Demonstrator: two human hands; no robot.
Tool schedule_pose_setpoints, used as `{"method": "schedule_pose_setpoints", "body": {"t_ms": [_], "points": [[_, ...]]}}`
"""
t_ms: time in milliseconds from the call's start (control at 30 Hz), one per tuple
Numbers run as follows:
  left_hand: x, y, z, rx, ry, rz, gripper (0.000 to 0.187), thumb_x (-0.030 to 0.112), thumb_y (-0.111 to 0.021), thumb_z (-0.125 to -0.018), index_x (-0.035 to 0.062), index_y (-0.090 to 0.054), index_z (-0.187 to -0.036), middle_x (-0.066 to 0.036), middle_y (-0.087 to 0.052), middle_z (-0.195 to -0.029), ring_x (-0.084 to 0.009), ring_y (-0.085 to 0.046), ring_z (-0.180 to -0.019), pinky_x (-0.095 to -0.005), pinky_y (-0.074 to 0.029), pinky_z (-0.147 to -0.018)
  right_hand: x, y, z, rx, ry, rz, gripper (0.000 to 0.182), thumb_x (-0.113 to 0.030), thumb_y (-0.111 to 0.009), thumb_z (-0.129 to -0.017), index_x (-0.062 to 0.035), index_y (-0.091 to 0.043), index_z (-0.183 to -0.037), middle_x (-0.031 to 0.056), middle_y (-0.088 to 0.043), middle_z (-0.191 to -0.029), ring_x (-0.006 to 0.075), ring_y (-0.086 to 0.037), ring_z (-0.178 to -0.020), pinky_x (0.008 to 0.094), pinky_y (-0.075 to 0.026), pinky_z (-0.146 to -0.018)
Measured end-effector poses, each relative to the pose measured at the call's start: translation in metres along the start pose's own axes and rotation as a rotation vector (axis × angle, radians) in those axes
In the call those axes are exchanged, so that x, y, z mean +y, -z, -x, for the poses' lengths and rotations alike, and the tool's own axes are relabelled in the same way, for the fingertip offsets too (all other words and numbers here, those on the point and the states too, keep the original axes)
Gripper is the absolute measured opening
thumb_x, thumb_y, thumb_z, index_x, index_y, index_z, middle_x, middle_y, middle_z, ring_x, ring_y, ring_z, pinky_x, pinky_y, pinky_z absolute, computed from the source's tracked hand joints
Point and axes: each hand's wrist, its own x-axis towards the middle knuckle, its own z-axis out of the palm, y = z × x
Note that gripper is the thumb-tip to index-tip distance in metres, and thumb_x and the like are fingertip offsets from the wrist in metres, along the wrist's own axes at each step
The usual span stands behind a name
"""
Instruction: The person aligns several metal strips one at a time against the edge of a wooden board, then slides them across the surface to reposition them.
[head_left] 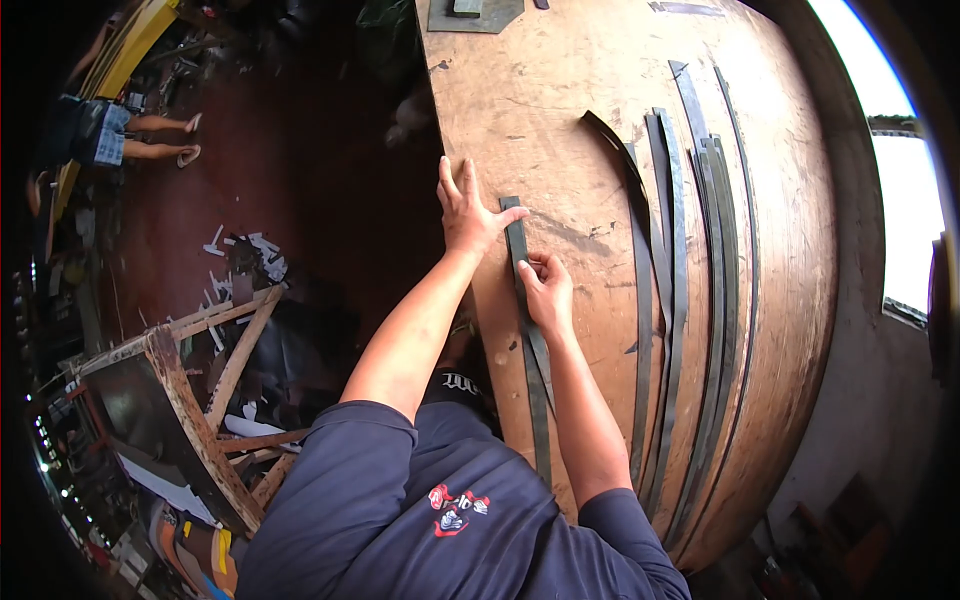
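A dark strip [516,240] lies lengthwise near the left edge of the wooden table [580,80]. My left hand [470,212] is spread at the table's edge, its thumb reaching across the strip near its far end. Closer to me, my right hand [546,290] has its fingers bent together, with the thumb at the strip's right edge. A second, narrower strip [541,365] slants out from under the first one, partly hidden by my right forearm.
Several long dark strips [675,240] lie right of my hands, one with a curled end [608,130]. A flat plate [475,14] lies at the far edge. At left are a wooden frame [190,400], floor scraps [262,255] and a person's legs [155,138].
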Motion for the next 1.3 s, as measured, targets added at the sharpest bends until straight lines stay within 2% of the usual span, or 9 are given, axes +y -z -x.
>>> {"method": "schedule_pose_setpoints", "body": {"t_ms": [67, 133, 267, 367, 767, 833, 1100, 1167, 1300], "points": [[0.0, 0.0, 0.0, 0.006, 0.006, 0.0, 0.122, 0.057, -0.086, -0.055, 0.0058, -0.027, -0.149, -0.021, -0.01, -0.156, -0.0406, -0.026, -0.138, -0.0472, -0.041, -0.106, 0.007, 0.009, 0.007, -0.021, 0.005, -0.05, 0.024, -0.012, -0.068, -0.089, 0.0018, -0.061, -0.108, 0.0058, -0.068, -0.082, 0.0083, -0.06, -0.071, 0.0245, -0.048, -0.063], [0.0, -0.001, 0.0, 0.012, -0.007, -0.005, 0.122, 0.057, -0.086, -0.055, 0.0058, -0.027, -0.149, -0.021, -0.01, -0.156, -0.0408, -0.026, -0.138, -0.0472, -0.041, -0.107, 0.015, 0.017, 0.014, -0.094, -0.048, -0.055, 0.033, -0.011, -0.067, -0.091, 0.0028, -0.055, -0.119, 0.0058, -0.068, -0.091, 0.0081, -0.06, -0.08, 0.022, -0.047, -0.071], [-0.003, -0.004, 0.001, 0.033, -0.021, -0.02, 0.123, 0.057, -0.087, -0.054, 0.0061, -0.026, -0.149, -0.021, -0.01, -0.156, -0.0415, -0.026, -0.138, -0.047, -0.04, -0.107, 0.025, 0.018, 0.023, -0.051, 0.006, -0.082, 0.032, -0.013, -0.069, -0.09, 0.0017, -0.057, -0.116, 0.0058, -0.069, -0.085, 0.0083, -0.061, -0.074, 0.0241, -0.049, -0.067], [-0.003, -0.005, 0.001, 0.046, -0.028, -0.021, 0.123, 0.056, -0.087, -0.054, 0.0064, -0.026, -0.149, -0.021, -0.01, -0.156, -0.0411, -0.025, -0.138, -0.0468, -0.039, -0.109, 0.023, 0.018, 0.023, -0.088, -0.001, -0.04, 0.032, -0.008, -0.066, -0.091, 0.0019, -0.056, -0.119, 0.0064, -0.068, -0.091, 0.0091, -0.062, -0.081, 0.023, -0.049, -0.072], [0.0, -0.003, 0.0, 0.025, -0.009, -0.006, 0.123, 0.056, -0.087, -0.054, 0.0059, -0.027, -0.149, -0.021, -0.009, -0.157, -0.0409, -0.025, -0.139, -0.0467, -0.038, -0.109, 0.02, 0.017, 0.022, -0.05, 0.018, 0.049, 0.021, -0.007, -0.067, -0.09, 0.001, -0.063, -0.108, 0.0022, -0.067, -0.088, 0.0064, -0.059, -0.077, 0.0217, -0.048, -0.07], [-0.001, -0.003, 0.0, 0.025, -0.009, -0.011, 0.122, 0.056, -0.087, -0.054, 0.0057, -0.027, -0.148, -0.021, -0.009, -0.157, -0.0409, -0.025, -0.139, -0.0466, -0.038, -0.109, 0.02, 0.015, 0.022, -0.012, 0.043, 0.033, 0.019, -0.01, -0.068, -0.089, 0.001, -0.066, -0.104, 0.0037, -0.068, -0.08, 0.0078, -0.058, -0.071, 0.0248, -0.049, -0.067], [-0.002, -0.004, 0.0, 0.035, -0.022, -0.003, 0.121, 0.056, -0.087, -0.055, 0.0055, -0.028, -0.148, -0.021, -0.009, -0.156, -0.0411, -0.025, -0.139, -0.0465, -0.038, -0.109, 0.02, 0.011, 0.023, 0.04, 0.045, 0.081, 0.02, -0.012, -0.068, -0.087, 0.0013, -0.067, -0.102, 0.0083, -0.07, -0.081, 0.0107, -0.063, -0.072, 0.027, -0.051, -0.069], [0.0, -0.002, 0.0, 0.018, -0.008, 0.026, 0.123, 0.057, -0.087, -0.054, 0.005, -0.028, -0.148, -0.023, -0.01, -0.155, -0.042, -0.024, -0.14, -0.0473, -0.033, -0.112, 0.02, 0.01, 0.023, 0.051, 0.041, 0.079, 0.02, -0.012, -0.068, -0.087, 0.0014, -0.067, -0.101, 0.0093, -0.071, -0.081, 0.0113, -0.063, -0.072, 0.0274, -0.052, -0.069], [-0.001, -0.003, 0.0, 0.025, -0.007, 0.0, 0.121, 0.055, -0.087, -0.055, 0.0069, -0.027, -0.149, -0.021, -0.008, -0.157, -0.0408, -0.025, -0.139, -0.0466, -0.038, -0.109, 0.014, 0.009, 0.025, 0.078, 0.05, 0.124, 0.019, -0.012, -0.068, -0.086, 0.0016, -0.068, -0.1, 0.0099, -0.071, -0.079, 0.0121, -0.064, -0.07, 0.028, -0.052, -0.067]]}}
